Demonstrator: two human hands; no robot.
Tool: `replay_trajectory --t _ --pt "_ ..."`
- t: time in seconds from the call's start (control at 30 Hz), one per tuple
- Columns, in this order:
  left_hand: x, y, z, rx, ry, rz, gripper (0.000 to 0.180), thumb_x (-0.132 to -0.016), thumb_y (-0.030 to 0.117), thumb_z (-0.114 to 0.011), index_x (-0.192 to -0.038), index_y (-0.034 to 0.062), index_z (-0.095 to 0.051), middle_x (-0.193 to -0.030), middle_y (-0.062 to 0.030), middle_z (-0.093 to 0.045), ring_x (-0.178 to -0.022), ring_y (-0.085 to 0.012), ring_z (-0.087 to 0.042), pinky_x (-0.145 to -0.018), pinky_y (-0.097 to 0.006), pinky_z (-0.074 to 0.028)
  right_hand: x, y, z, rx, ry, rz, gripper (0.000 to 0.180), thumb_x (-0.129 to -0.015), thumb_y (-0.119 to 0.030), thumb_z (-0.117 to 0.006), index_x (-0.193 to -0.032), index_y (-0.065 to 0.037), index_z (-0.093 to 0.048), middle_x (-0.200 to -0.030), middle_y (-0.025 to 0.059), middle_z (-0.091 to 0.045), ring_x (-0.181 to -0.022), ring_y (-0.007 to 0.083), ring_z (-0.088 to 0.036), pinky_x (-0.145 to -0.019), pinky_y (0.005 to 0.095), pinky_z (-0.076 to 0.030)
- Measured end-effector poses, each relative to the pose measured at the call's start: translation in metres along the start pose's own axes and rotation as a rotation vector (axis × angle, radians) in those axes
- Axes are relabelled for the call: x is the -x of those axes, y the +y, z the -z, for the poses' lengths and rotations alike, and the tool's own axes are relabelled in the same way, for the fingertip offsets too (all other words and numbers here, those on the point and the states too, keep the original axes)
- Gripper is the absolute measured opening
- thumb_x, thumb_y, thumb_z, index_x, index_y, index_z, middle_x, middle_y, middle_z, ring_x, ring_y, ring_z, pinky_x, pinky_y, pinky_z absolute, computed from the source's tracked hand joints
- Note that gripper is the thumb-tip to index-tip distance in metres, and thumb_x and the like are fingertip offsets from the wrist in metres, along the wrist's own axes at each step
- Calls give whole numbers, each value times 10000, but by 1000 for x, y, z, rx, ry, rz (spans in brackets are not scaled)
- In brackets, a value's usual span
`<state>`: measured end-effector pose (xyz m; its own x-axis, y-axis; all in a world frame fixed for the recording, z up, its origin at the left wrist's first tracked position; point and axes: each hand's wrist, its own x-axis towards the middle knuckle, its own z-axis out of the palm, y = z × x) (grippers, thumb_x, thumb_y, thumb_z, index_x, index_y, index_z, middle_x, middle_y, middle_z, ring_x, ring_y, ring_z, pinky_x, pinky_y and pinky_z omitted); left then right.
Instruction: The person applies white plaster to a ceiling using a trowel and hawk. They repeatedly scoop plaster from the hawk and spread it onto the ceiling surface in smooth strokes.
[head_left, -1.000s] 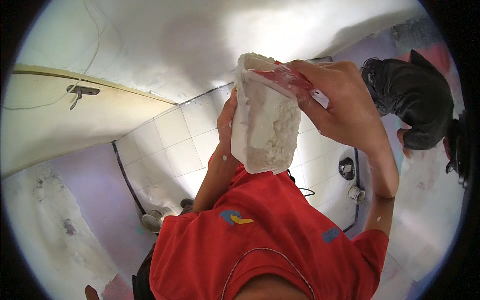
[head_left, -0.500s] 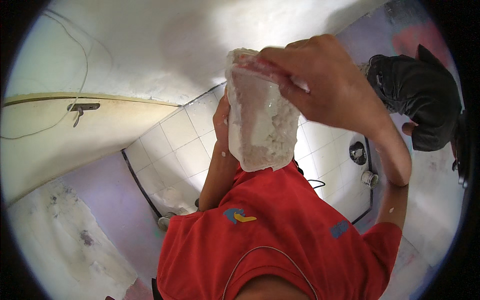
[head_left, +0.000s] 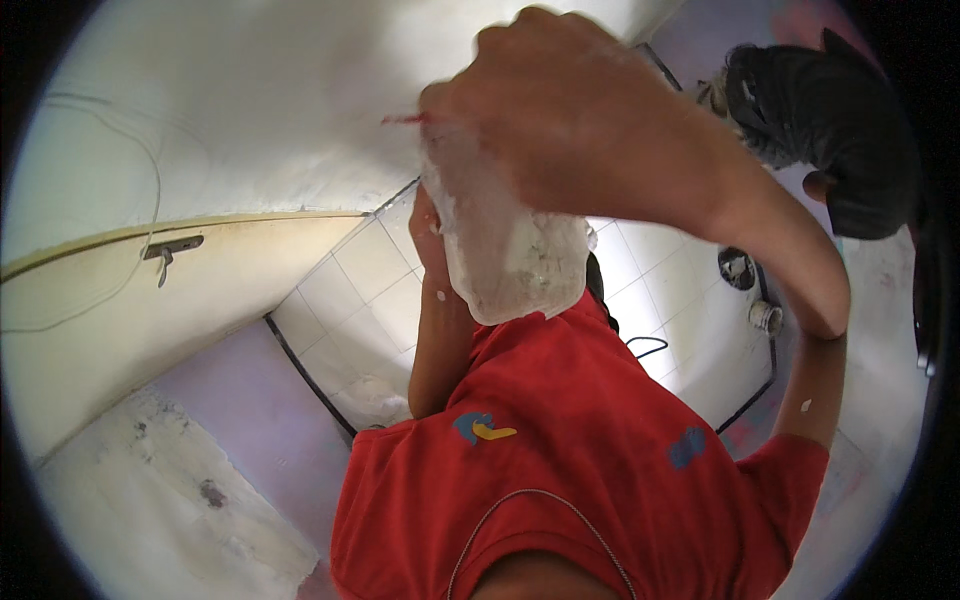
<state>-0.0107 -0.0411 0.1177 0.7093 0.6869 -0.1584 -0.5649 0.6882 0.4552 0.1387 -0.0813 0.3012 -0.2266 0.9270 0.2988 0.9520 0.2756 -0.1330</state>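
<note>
A rectangular tray [head_left: 515, 270], smeared with wet white plaster, is held up in front of my chest. My left hand [head_left: 428, 235] grips it by the left side; most of its fingers are hidden behind the tray. Over the tray's far end, my right hand [head_left: 560, 110] is closed on a thin red scraper [head_left: 405, 119]. Only a narrow red edge of that scraper sticks out left of my knuckles. Lumpy plaster lies along the right part of the tray. White specks dot both forearms.
A pale wall rises ahead, with a door handle [head_left: 175, 247] and a loose cable [head_left: 158, 190] at left. Another person in dark clothes [head_left: 830, 130] bends at far right. A round black container [head_left: 737, 268] and small bucket [head_left: 765, 318] stand on the tiled floor [head_left: 350, 300].
My right hand has moved up and left with the scraper, from the tray's surface toward its far left corner. The tray sits slightly farther left, and the whole view has shifted a little.
</note>
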Motion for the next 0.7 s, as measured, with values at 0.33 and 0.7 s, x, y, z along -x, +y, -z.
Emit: replay_trajectory --t 0.33,0.7 --pt "3 -4 26 158 15 71 396 -980 294 -297 -1226 46 -484 -1160 -99 -569 -1036 -236 -572 -880 -351 -489 27 -28 11 -203 -233 48 259 -721 -79 -611 -973 -52 -663 -653 154 -617 -632 300 -644 -562 397 -509" --pt "-4 -18 17 135 62 85 397 -981 296 -292 -1221 50 -490 -1127 -87 -584 -993 -233 -593 -854 -356 -503 18 1 -28 -103 69 22 152 -746 -92 -580 -840 -53 -692 -785 99 -614 -774 253 -610 -702 353 -490"
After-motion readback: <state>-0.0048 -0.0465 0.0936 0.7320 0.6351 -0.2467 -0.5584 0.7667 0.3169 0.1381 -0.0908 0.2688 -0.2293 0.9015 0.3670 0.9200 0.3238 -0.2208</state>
